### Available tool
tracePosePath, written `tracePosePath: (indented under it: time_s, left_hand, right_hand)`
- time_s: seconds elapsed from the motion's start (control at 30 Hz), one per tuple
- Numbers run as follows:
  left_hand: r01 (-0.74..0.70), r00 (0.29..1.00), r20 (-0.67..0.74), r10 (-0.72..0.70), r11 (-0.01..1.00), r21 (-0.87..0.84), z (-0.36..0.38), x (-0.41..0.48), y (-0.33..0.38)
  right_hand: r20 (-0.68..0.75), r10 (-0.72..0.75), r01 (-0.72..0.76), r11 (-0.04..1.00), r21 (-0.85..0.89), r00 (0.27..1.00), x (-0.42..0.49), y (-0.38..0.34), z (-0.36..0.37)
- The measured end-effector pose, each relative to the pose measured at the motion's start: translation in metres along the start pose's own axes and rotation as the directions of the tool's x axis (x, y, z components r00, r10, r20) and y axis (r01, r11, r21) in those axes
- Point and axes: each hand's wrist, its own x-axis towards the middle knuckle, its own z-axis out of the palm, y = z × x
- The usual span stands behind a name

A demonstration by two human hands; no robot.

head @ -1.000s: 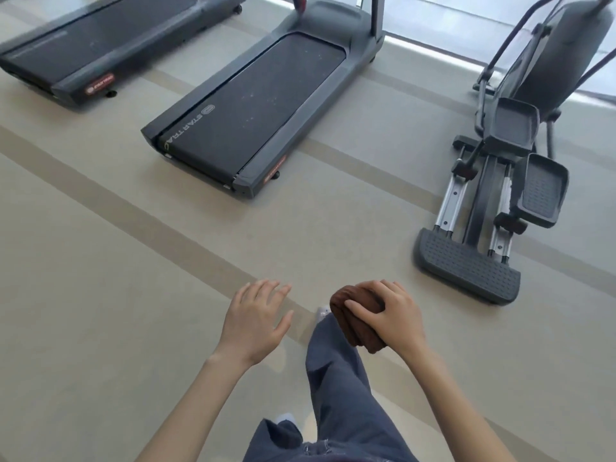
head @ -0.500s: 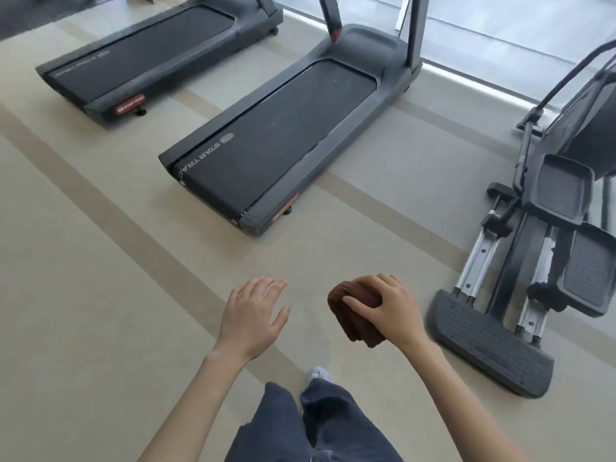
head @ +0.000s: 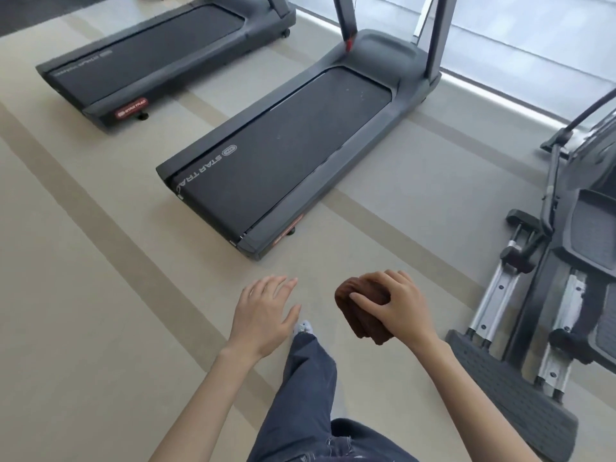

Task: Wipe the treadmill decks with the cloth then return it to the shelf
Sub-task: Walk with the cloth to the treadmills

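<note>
Cloth (head: 358, 308), brown and bunched, is gripped in the closed right hand (head: 396, 306) above the floor (head: 100, 295), short of the nearer treadmill deck (head: 283, 151). The left hand (head: 263, 311) is held open and empty. A loose fold may be dropped or dragged if the bundle is not flattened before contact; the farther deck (head: 146, 58) could be missed.

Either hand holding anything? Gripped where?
The right hand grips the bunched brown cloth around its upper part, the rest hanging below. The left hand is empty.
</note>
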Motion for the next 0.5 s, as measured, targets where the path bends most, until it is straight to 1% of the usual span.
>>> tracePosePath:
  time_s: [0.17,0.27,0.37,0.5]
  left_hand:
    - [-0.017,1.000,0.006,0.017,1.000,-0.022,-0.008,0.082,-0.009]
    - [0.020,0.998,-0.053,-0.022,0.999,-0.038,-0.018,0.119,-0.018]
    - [0.059,0.996,-0.062,-0.062,0.997,-0.041,-0.027,0.150,-0.032]
    - [0.161,0.983,-0.087,-0.163,0.986,-0.036,-0.033,0.175,-0.048]
  right_hand:
    - [0.021,-0.052,0.053,0.997,-0.062,0.998,0.090,-0.005,-0.013]
    - [0.020,-0.087,0.088,0.995,-0.053,0.996,0.140,-0.011,-0.016]
    - [0.009,-0.095,0.095,0.995,-0.011,0.995,0.185,-0.015,-0.018]
    - [0.056,-0.151,0.151,0.989,-0.005,0.987,0.233,-0.015,-0.014]
